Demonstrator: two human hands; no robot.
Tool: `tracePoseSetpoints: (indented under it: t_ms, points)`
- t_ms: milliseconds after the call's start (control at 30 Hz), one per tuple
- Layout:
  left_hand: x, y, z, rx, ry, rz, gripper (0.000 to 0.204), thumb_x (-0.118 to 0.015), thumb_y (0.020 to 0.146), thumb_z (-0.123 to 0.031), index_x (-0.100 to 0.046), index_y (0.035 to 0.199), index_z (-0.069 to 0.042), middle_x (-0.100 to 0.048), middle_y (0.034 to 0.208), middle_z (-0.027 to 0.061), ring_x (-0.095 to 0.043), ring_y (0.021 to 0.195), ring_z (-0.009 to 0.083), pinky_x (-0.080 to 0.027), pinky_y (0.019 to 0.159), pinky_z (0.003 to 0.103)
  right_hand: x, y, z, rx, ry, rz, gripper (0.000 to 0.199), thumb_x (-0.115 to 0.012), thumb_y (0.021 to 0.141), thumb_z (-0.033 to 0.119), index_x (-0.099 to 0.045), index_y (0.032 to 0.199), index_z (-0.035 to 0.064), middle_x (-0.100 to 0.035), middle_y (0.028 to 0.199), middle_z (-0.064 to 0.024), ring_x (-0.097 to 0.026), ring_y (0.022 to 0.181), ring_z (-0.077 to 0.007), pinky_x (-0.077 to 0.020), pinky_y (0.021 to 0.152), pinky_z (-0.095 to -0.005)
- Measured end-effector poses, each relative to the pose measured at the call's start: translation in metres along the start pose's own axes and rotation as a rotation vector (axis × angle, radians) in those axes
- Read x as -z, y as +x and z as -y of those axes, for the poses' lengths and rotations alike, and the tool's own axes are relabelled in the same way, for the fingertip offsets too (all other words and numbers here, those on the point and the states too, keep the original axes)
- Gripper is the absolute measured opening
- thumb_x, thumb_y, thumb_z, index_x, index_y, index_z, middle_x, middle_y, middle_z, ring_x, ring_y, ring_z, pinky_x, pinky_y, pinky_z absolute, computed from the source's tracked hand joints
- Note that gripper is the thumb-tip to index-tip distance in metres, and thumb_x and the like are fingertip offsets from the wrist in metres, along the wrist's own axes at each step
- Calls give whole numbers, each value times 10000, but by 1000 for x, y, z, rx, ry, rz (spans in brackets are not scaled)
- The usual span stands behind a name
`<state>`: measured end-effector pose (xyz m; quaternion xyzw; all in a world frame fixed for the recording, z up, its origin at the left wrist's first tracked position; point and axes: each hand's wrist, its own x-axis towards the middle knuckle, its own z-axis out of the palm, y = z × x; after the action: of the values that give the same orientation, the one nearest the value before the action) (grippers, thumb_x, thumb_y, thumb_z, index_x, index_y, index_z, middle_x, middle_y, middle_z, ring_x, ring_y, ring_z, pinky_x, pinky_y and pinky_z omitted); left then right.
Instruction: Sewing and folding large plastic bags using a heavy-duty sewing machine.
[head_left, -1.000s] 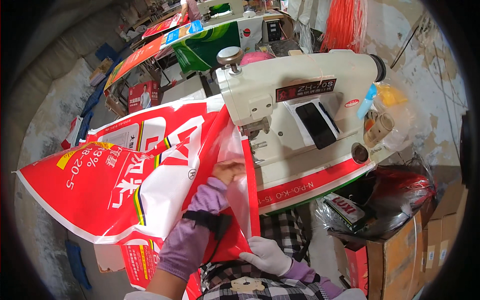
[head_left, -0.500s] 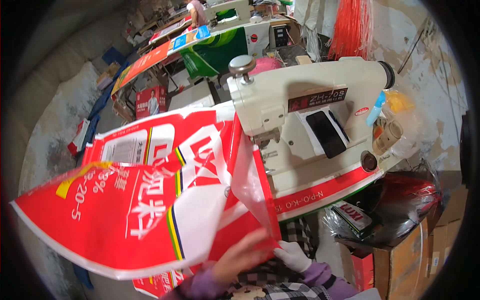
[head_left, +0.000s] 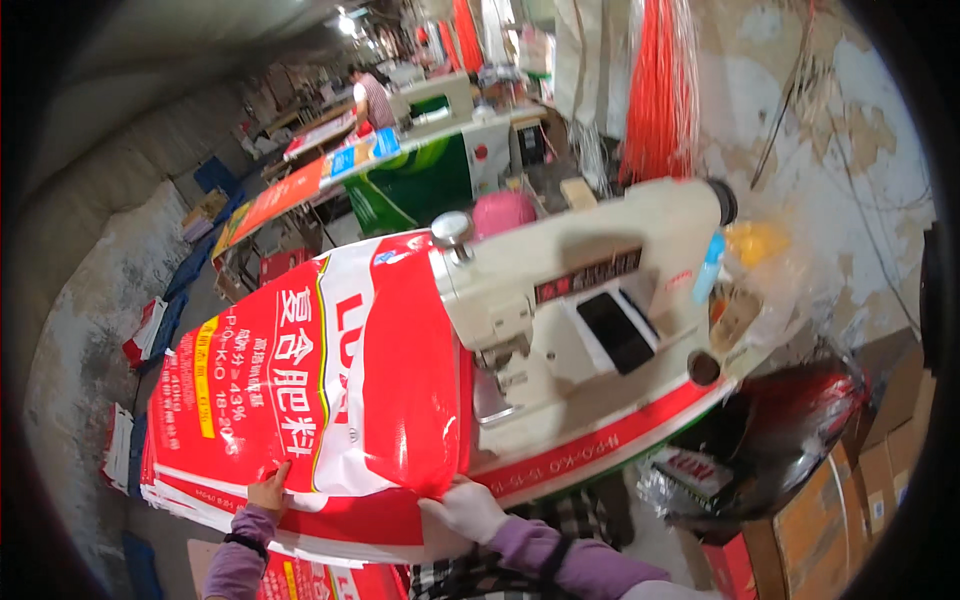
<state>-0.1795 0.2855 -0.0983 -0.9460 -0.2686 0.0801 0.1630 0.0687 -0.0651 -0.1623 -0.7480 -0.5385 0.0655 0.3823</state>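
Observation:
A red and white printed plastic sack (head_left: 390, 400) lies spread out left of a cream sewing machine (head_left: 590, 250), on top of a stack of similar sacks (head_left: 350, 520). My bare left hand (head_left: 268, 492) grips the sack's near edge, its thumb on top of the printed side. At the near right corner, close to the machine's bed, my right hand (head_left: 466, 508) in a white glove pinches the sack. The sack's right edge runs beside the needle area (head_left: 500, 365). Fingers under the sack are partly hidden.
A black phone (head_left: 615, 330) rests on the machine bed, with a light blue bottle (head_left: 709, 268) behind it. Cardboard boxes (head_left: 820, 530) and plastic-wrapped goods (head_left: 760, 430) stand at right. Red strings (head_left: 660, 90) hang behind. Another person (head_left: 372, 100) works at a far table.
The raised, folded sack has come down flat on the stack, printed side up. My left hand has moved left to its near edge; my right hand has moved left and stays on its corner.

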Motion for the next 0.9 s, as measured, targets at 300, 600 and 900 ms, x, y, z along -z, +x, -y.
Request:
tracePoseSetpoints:
  t_ms: [300, 600, 900]
  points:
    - [-77, -132, 82, 531, -513, -333, 494, -574, 836, -106, -486, 1320, -149, -651, 1028, 161, -636, 797, 325, -524, 695, 405, -21, 14, 108, 490, 171, 417, 282, -636, 837, 296, -632, 968, 47, -624, 810, -179, -628, 750, -311, -528, 678, -410]
    - [-12, -265, -97, 1162, -2267, -87, 470, -504, 948, -444, -507, 1238, -74, -650, 1093, 84, -669, 874, 267, -563, 747, 411, 6, 39, 10, -281, 225, -92, 845, -757, 709, 224, -331, 1415, 42, -301, 1459, -196, -364, 1292, -372, -379, 1046, -430]
    - [-184, -469, -39, 1139, -1721, -836, 199, -583, 916, -138, -605, 1054, 3, -656, 978, 98, -658, 806, 192, -561, 702, 347, -6, 128, 64, 197, -248, 366, 532, -559, 731, 14, -524, 1259, 73, -623, 838, -143, -627, 774, -328, -500, 721, -457]
